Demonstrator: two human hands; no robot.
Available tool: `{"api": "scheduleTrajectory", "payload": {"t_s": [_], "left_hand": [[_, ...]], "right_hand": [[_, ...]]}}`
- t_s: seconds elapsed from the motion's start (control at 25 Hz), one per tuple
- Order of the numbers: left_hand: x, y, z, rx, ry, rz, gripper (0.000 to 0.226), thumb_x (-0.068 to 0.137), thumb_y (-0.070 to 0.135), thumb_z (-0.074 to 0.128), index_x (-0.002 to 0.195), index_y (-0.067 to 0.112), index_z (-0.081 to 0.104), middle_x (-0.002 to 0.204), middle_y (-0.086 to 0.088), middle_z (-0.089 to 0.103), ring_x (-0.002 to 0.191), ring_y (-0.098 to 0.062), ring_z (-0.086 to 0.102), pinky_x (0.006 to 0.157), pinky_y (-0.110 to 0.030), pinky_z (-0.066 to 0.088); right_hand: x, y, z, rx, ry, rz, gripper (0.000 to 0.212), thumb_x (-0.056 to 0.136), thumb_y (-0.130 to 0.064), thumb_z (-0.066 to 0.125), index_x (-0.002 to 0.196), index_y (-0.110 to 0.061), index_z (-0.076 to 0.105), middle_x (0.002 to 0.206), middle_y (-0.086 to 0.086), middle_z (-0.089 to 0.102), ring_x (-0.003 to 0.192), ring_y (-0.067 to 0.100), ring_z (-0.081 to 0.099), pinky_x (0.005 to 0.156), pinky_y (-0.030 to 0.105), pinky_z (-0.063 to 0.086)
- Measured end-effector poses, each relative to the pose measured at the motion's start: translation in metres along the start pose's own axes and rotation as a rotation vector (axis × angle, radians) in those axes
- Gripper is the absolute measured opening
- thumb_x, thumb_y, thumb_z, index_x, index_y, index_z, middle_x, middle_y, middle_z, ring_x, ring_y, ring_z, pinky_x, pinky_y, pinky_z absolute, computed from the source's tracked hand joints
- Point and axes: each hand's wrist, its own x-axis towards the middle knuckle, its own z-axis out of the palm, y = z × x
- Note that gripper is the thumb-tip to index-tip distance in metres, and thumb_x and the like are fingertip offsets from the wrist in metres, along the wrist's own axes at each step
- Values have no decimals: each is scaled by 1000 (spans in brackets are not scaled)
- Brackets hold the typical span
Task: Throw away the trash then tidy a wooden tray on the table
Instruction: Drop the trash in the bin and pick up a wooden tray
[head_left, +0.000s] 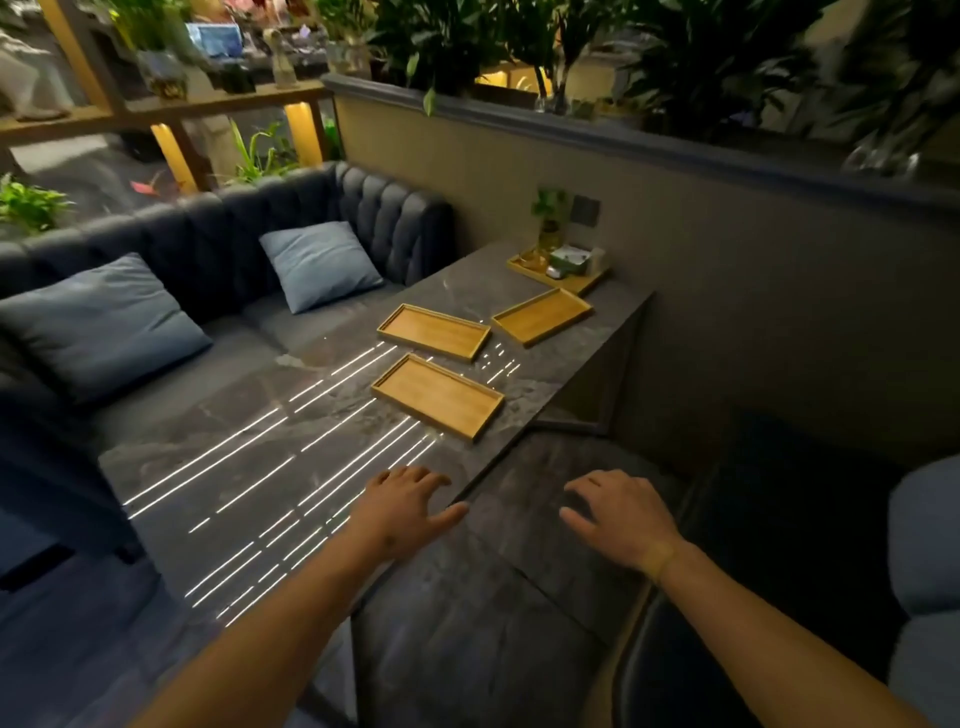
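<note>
Across the middle of the frame runs a dark grey marble-patterned table (249, 467), streaked with thin bright reflections. Near its right edge lie three empty rectangular bamboo-coloured wooden trays: the nearest tray (437, 396), a middle tray (434, 331) just beyond it, and a right-hand tray (542, 316) apart from both. A fourth wooden tray (582, 283) at the far corner, against the beige wall, holds a small green potted plant (549, 218), a pale green box (570, 259) and small items too blurred to identify. No writing or label is readable anywhere. At lower centre the left hand (405, 506) hovers over the table's near corner, fingers spread, holding nothing. The right hand (621, 514), equally spread and empty, hangs past the table edge above the dark floor. Wide bare tabletop lies left of the trays, toward the dark blue tufted sofa (218, 228).
</note>
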Motion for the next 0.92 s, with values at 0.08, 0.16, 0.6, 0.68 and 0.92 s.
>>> {"api": "scheduleTrajectory", "payload": {"t_s": [0.08,0.16,0.6,0.68,0.92], "left_hand": [[24,-1,-3,-17,2,-28,63,89,71,33,138,34,44,147,3,44,136,-20,38,115,-47,24],[47,-6,-6,-49,19,-41,63,88,72,33,137,35,45,146,4,46,134,-20,40,114,-47,24],[187,-80,-7,-86,87,-113,78,77,85,18,131,38,49,137,8,53,127,-16,47,109,-43,31],[202,-96,-7,-98,70,-130,78,77,84,18,131,38,49,138,7,52,128,-16,46,110,-43,30],[222,-134,0,-155,38,-252,74,80,80,23,133,36,49,140,6,51,132,-18,42,111,-44,29]], "right_hand": [[27,15,0,-6,-1,-13,46,88,-58,41,125,-34,52,127,-6,59,117,17,53,95,38,43],[53,26,0,-5,2,-16,46,88,-59,41,125,-34,52,126,-7,59,117,17,53,94,38,43],[228,37,5,-14,2,-71,44,85,-60,40,118,-36,56,118,-6,63,109,17,57,87,39,46],[259,32,7,-16,-15,-74,43,83,-60,41,114,-36,58,115,-8,64,106,15,58,86,38,47],[341,10,20,-28,-83,-189,45,85,-59,44,121,-34,56,118,-8,64,108,15,58,88,38,48]]}}
